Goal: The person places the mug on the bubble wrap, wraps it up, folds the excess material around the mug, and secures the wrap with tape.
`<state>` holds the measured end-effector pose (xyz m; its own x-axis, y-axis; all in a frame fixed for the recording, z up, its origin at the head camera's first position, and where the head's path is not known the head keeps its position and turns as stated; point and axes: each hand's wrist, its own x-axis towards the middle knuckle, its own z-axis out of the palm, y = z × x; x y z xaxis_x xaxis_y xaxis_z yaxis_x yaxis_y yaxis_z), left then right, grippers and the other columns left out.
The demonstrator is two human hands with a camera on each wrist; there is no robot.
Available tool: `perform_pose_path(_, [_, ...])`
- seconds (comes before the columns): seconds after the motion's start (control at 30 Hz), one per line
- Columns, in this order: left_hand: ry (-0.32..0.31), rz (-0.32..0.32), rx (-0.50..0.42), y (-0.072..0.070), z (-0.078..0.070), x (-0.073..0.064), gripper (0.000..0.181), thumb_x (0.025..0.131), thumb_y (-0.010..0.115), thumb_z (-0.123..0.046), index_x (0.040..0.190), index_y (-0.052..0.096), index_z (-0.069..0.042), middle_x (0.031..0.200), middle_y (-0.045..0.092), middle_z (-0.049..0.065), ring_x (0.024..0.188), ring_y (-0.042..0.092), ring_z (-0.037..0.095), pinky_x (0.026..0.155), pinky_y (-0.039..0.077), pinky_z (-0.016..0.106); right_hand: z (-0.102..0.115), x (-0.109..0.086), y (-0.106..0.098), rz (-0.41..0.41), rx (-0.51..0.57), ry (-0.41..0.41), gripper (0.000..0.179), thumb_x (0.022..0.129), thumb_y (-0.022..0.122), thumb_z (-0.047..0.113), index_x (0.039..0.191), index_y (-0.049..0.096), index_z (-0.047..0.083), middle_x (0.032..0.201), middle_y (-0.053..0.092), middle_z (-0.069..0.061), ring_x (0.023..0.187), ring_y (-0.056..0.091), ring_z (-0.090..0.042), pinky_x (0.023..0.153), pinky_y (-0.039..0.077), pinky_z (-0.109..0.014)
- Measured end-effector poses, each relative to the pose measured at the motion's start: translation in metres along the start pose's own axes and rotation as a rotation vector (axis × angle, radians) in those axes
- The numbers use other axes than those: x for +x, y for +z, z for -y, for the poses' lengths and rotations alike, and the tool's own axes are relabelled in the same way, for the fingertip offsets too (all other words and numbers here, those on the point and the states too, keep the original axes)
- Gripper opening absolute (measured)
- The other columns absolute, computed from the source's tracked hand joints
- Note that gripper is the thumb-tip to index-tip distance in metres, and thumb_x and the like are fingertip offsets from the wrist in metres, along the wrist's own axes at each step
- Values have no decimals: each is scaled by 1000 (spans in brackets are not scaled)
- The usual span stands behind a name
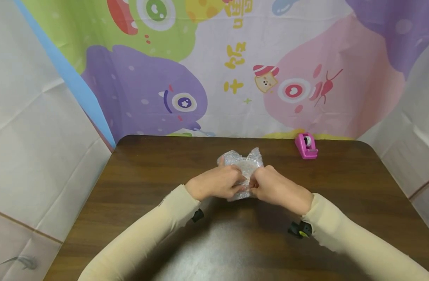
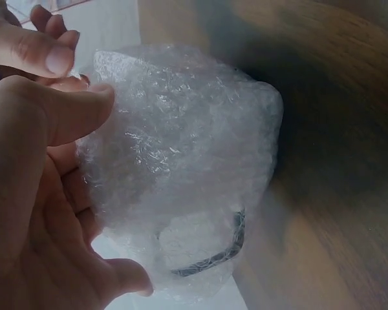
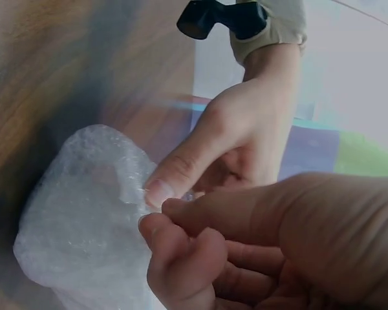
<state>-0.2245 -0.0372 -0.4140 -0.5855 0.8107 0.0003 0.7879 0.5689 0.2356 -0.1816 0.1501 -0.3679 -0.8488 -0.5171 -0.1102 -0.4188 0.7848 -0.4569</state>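
A bundle of clear bubble wrap (image 1: 240,158) stands on the table between both hands. A round pale shape shows through its top in the head view. In the left wrist view a dark curved band shows through the bubble wrap (image 2: 174,135) at the lower end. My left hand (image 1: 219,182) grips the bundle's side, its thumb (image 3: 161,192) at the wrap's edge. My right hand (image 1: 279,188) bends close beside it, thumb and forefinger pinching a small clear piece (image 2: 76,72) that looks like tape. The fingertips of both hands nearly meet.
A pink tape dispenser (image 1: 306,146) with a roll in it stands at the back right of the dark wooden table (image 1: 147,164). A cartoon-printed cloth (image 1: 214,78) hangs right behind the table's far edge. Pale cloth walls (image 1: 35,117) flank both sides.
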Motion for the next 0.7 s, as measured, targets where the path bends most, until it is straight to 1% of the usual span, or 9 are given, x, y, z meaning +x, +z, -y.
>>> perform_pose_path(0.07, [5, 3, 8, -1, 0, 0, 32, 101, 67, -30, 72, 62, -16, 77, 56, -3, 82, 56, 10, 110, 25, 81, 0, -2, -3, -14, 6, 6, 11, 87, 74, 1, 77, 77, 4, 60, 58, 4, 54, 45, -7, 50, 40, -22])
perform_pose_path(0.2, [33, -8, 19, -2, 1, -1, 32, 102, 66, -34, 75, 67, -16, 77, 57, -4, 80, 56, 9, 109, 30, 80, -3, -5, -7, -52, 1, -12, 16, 89, 73, 1, 74, 76, 6, 60, 60, 5, 55, 48, -6, 51, 42, -22])
perform_pose_path(0.3, [56, -23, 14, -2, 2, -1, 33, 102, 65, -35, 75, 68, -16, 77, 58, -3, 77, 55, 8, 107, 33, 79, -7, -5, -8, -67, -8, -31, 17, 91, 72, 2, 75, 77, 6, 62, 63, 4, 56, 51, -6, 52, 45, -23])
perform_pose_path(0.43, [71, -35, 6, -1, 3, -1, 35, 102, 65, -35, 72, 65, -17, 76, 56, -4, 75, 53, 7, 106, 33, 79, -12, -6, -9, -81, -11, -47, 16, 91, 71, 2, 78, 78, 6, 65, 66, 3, 59, 53, -7, 55, 47, -24])
perform_pose_path(0.57, [64, -34, 9, 1, 3, 0, 35, 102, 65, -35, 72, 64, -17, 76, 58, -4, 77, 55, 8, 107, 32, 79, -16, -6, -10, -83, 10, -48, 15, 90, 70, 0, 80, 79, 6, 66, 67, 3, 60, 52, -8, 57, 47, -26])
perform_pose_path(0.7, [36, -19, 28, 1, 2, 1, 35, 101, 66, -35, 71, 62, -18, 77, 61, -4, 83, 60, 11, 108, 28, 81, -18, -3, -12, -75, 28, -10, 7, 90, 70, 1, 89, 78, 3, 71, 70, 0, 62, 57, -9, 60, 50, -27])
